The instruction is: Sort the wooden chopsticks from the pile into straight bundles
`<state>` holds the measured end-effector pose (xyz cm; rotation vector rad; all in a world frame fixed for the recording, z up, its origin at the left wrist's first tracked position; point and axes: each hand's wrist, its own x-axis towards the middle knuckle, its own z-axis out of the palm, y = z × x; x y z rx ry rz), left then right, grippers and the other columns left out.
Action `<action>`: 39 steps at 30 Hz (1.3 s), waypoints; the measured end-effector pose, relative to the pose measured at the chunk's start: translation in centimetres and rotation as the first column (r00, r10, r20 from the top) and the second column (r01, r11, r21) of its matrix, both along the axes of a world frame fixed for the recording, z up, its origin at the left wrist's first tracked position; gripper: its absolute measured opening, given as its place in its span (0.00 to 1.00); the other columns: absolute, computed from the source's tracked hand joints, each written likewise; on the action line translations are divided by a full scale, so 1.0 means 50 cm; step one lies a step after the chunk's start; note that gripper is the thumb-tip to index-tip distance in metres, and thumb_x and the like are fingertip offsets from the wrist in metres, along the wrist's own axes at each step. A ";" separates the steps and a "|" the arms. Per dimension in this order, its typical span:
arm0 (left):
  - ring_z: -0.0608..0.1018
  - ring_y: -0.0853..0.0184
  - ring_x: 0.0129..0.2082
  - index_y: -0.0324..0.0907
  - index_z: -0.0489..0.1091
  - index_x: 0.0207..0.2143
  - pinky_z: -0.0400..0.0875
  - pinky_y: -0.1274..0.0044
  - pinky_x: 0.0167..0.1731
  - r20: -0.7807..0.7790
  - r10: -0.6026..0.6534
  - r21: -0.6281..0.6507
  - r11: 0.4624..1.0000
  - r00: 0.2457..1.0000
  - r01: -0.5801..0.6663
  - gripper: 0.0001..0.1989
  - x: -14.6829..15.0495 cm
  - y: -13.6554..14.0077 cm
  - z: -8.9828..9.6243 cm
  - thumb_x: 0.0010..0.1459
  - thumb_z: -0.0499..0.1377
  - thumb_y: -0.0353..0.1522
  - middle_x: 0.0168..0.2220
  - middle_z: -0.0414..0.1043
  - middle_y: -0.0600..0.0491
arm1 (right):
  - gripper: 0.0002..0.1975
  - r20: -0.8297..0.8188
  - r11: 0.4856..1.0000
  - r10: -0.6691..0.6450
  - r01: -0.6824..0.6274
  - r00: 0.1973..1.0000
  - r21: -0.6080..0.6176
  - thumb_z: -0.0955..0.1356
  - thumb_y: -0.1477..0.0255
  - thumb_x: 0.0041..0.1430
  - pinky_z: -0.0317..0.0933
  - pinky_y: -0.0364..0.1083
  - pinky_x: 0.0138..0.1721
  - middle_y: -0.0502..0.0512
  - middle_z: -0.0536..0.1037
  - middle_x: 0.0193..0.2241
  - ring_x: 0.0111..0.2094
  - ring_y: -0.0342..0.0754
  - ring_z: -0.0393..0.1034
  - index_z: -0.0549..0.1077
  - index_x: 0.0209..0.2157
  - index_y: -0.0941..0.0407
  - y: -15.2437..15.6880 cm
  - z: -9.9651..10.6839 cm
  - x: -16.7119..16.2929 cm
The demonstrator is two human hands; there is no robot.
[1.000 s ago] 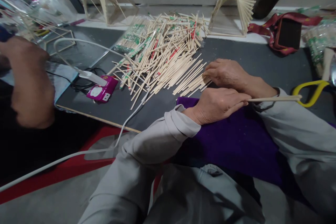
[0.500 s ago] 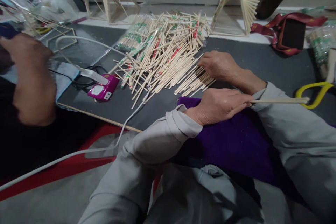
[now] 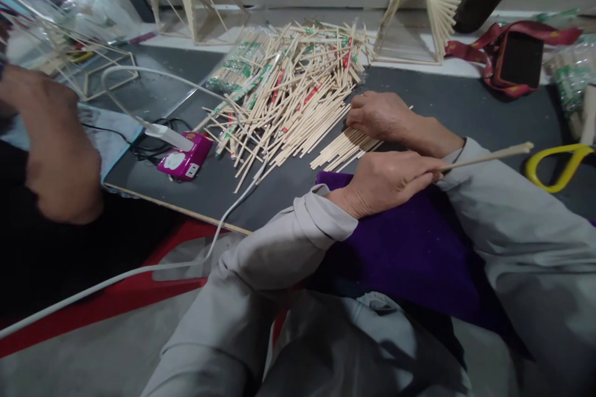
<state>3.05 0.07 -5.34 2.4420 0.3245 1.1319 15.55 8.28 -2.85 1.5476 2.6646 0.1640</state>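
Note:
My left hand (image 3: 388, 180) is closed around a few wooden chopsticks (image 3: 488, 156), whose ends stick out to the right over my right forearm. Beyond it, my right hand (image 3: 379, 115) lies low at the edge of the loose chopsticks (image 3: 347, 147), its fingers curled. The tip of a chopstick (image 3: 410, 108) shows behind that hand; its fingertips are partly hidden. A large heap of chopsticks (image 3: 298, 87), some in green or red printed wrappers, spreads across the dark table. Purple cloth (image 3: 395, 254) covers my lap below the hands.
A magenta power adapter (image 3: 186, 158) with a white cable sits left of the heap. Yellow-handled scissors (image 3: 556, 167) and a phone on a red strap (image 3: 519, 59) lie right. Stick frames (image 3: 423, 12) stand behind. Another person's arm (image 3: 60, 142) is at far left.
My right hand has moved slightly left, and a chopstick tip now shows behind it. The chopsticks in my left hand have tilted upward at their far end. The other person's arm shifted slightly.

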 end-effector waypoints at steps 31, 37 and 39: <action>0.69 0.75 0.21 0.40 0.78 0.26 0.66 0.80 0.22 0.038 0.197 -0.904 0.424 0.980 -0.051 0.17 -0.010 0.087 0.006 0.46 0.71 0.45 0.21 0.70 0.56 | 0.05 -0.785 0.825 -0.548 0.037 0.289 -0.563 0.72 0.73 0.53 0.60 0.41 0.20 0.51 0.75 0.18 0.20 0.43 0.69 0.77 0.24 0.58 -0.181 0.014 0.072; 0.75 0.72 0.27 0.41 0.79 0.28 0.69 0.79 0.28 0.031 0.216 -0.783 0.612 0.976 -0.111 0.15 -0.014 0.087 0.002 0.52 0.68 0.44 0.27 0.77 0.53 | 0.08 -0.809 0.873 -0.484 0.132 0.333 -0.469 0.72 0.75 0.50 0.54 0.41 0.21 0.50 0.71 0.17 0.19 0.41 0.64 0.74 0.20 0.59 -0.179 0.025 0.082; 0.77 0.70 0.31 0.43 0.81 0.32 0.71 0.78 0.32 0.067 0.233 -0.722 0.682 0.970 -0.114 0.13 -0.013 0.079 0.009 0.53 0.67 0.43 0.32 0.80 0.52 | 0.07 -0.845 0.875 -0.482 0.168 0.230 -0.454 0.73 0.75 0.51 0.55 0.42 0.22 0.50 0.72 0.17 0.20 0.42 0.65 0.75 0.22 0.59 -0.170 0.029 0.095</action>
